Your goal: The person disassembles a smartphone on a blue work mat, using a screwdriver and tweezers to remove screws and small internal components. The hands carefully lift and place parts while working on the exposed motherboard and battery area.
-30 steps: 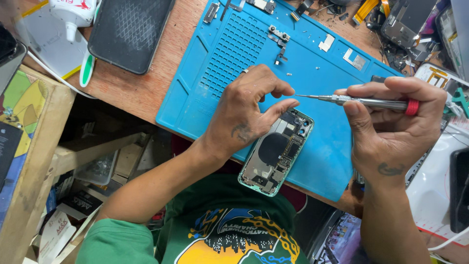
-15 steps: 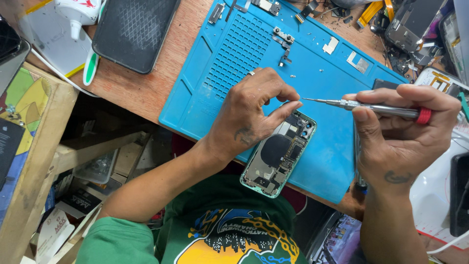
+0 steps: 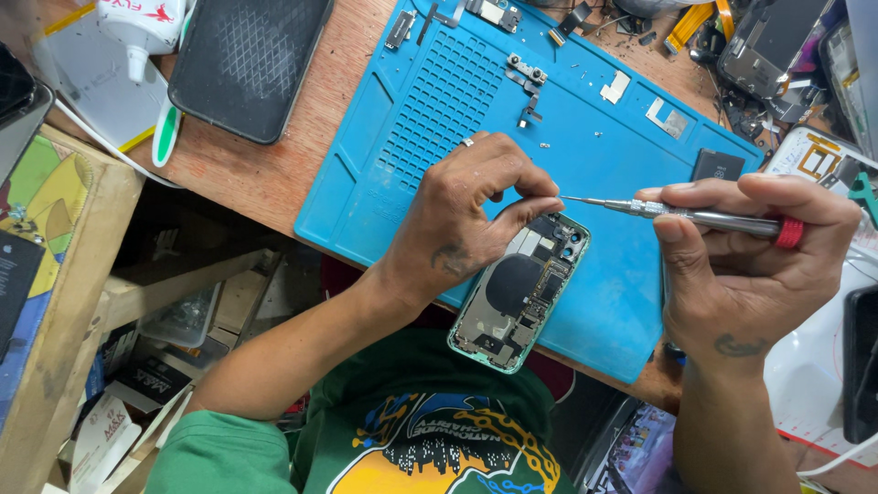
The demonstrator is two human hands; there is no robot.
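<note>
An opened green-edged phone (image 3: pixel 515 297) lies with its insides up on a blue repair mat (image 3: pixel 430 110), partly over the table's near edge. My left hand (image 3: pixel 480 206) rests on the phone's upper end, thumb and forefinger pinched together over it. My right hand (image 3: pixel 741 265) holds a thin silver screwdriver (image 3: pixel 695 217) with a red ring, its tip pointing left and meeting my left fingertips above the phone's camera corner. Whether a small part sits between my left fingers is too small to tell.
Small screws, brackets and metal shields (image 3: pixel 526 73) lie scattered on the mat's far part. A dark phone (image 3: pixel 247 59) lies face down on the wooden table (image 3: pixel 274 174) to the left, beside a white bottle (image 3: pixel 137 27). Loose parts and cables clutter the far right corner (image 3: pixel 768 46).
My right hand and the screwdriver have shifted slightly while the tip stays near my left fingertips. My left hand remains on the phone's upper end.
</note>
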